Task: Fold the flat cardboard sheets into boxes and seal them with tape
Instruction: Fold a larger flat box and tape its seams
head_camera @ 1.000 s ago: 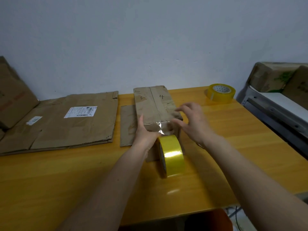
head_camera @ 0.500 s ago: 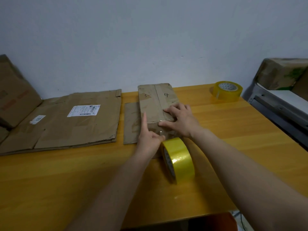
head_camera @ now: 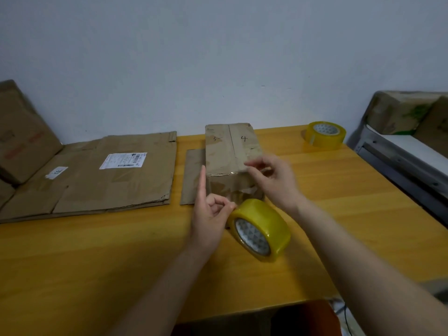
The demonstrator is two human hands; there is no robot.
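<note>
A small folded cardboard box (head_camera: 230, 151), marked 3 and 4 on top, stands in the middle of the yellow table (head_camera: 97, 263). Clear tape shines over its near top edge and near face. A yellow tape roll (head_camera: 261, 229) stands on its edge just in front of the box. My left hand (head_camera: 208, 214) is at the box's near left corner, index finger straight up along the box's side, the other fingers and thumb curled and pinching at the tape by the roll's upper edge. My right hand (head_camera: 274, 180), blurred, hovers over the box's near right corner with loosely curled fingers, holding nothing.
Flat cardboard sheets (head_camera: 109, 173) lie at the left, and a narrow flat piece (head_camera: 192, 175) lies against the box's left side. A second tape roll (head_camera: 324, 135) lies at the back right. Taped boxes (head_camera: 400, 112) sit on a grey rack right of the table; another box (head_camera: 21, 137) leans far left.
My right hand pressed down on the box's near top edge, then lifted off to the right. My left hand's fingers have curled in beside the roll. The roll has tipped and turned.
</note>
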